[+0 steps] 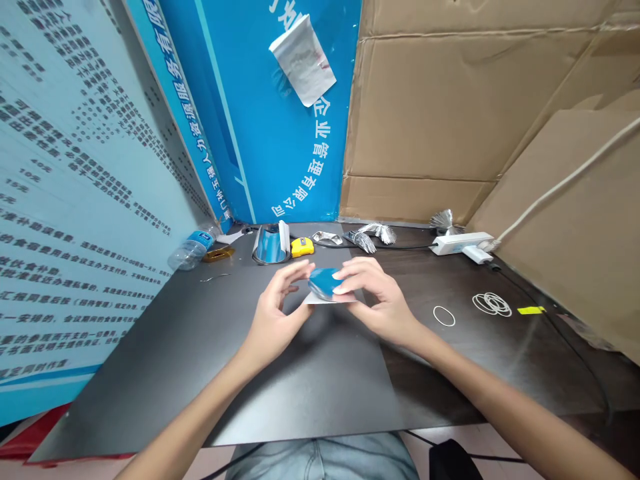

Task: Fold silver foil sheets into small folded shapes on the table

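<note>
Both hands work together above the bench, holding a small, glossy blue curved piece with a white paper backing showing beneath it. The piece sits between the hands, over a dark grey mat and clear of its surface. The left hand has a closed grip, its curled fingers pinching the piece's left edge. The right hand is closed on it too, with its fingers lying over the top and right side.

Farther along the dark wooden bench stands a curved, mirrored blue piece with a white strip — just beside it is a yellow tape measure. Crumpled silver foil scraps lie to the right, near a white power strip. A clear plastic water bottle lies on its side at the far left. Loose white rubber bands and a small yellow strip rest on the right — a blue printed board and brown cardboard sheets rise behind.
</note>
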A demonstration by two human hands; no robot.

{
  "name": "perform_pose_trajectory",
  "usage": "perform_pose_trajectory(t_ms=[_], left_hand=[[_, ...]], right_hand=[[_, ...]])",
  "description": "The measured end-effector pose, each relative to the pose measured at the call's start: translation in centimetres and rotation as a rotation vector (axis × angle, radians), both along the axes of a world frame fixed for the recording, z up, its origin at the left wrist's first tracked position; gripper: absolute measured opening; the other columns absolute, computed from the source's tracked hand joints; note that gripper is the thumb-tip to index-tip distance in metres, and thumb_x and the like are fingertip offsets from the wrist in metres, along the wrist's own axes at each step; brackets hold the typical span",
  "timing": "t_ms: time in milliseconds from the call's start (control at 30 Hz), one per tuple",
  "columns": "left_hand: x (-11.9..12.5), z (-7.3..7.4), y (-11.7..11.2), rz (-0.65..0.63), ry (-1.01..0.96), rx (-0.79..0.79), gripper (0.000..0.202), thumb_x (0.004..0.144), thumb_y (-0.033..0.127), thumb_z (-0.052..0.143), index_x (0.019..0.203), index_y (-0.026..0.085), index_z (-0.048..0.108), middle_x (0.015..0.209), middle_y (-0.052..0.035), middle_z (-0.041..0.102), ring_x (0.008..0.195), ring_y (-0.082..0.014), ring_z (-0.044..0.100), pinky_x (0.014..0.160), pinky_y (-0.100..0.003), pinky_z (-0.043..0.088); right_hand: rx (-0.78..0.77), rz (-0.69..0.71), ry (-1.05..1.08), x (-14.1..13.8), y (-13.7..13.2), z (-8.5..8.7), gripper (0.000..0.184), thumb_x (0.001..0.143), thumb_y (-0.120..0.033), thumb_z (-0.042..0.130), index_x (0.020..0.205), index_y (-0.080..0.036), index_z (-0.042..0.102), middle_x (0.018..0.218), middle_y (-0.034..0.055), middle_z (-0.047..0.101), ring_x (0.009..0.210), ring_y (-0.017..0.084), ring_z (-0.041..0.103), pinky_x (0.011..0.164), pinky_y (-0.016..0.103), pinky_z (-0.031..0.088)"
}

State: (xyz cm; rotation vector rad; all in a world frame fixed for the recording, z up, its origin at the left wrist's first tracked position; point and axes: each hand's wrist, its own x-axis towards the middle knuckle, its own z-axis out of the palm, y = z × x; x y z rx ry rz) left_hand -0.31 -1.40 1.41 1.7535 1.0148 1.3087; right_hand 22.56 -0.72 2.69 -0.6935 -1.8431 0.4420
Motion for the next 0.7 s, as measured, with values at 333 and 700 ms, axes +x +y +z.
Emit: perform_pose_trajectory(t_ms=[333, 700], left_hand=[[0.5, 0.6, 0.5, -0.354, -0.405, -0.703, 0.084, 0.089, 0.090, 0.032, 0.106, 0.018, 0.072, 0.080, -0.0075, 0.069, 0.078, -0.0240, 0.068, 0.072, -0.035, 0.056], [0.3, -0.5, 0.8, -0.182, -0.192, -0.334, 0.039, 0.097, 0.054, 0.066, 0.092, 0.015, 0.067, 0.079, -0.0018, 0.065, 0.072, -0.0143, 0.057, 0.070, -0.026, 0.047]], right_hand=[[0.260, -0.127, -0.264, -0.3, -0.4, -1.9, 0.032, 0.080, -0.005, 0.064, 0.090, -0.032, 0.076, 0.128, 0.0031, 0.070, 0.121, 0.032, 0.053, 0.105, 0.057, 0.045], [-0.431, 0.081, 0.268, -1.3, -0.1, -2.3, 0.041, 0.095, -0.032, 0.069, 0.136, -0.037, 0.063, 0.144, 0.0071, 0.058, 0.121, 0.026, 0.063, 0.104, 0.046, 0.054]])
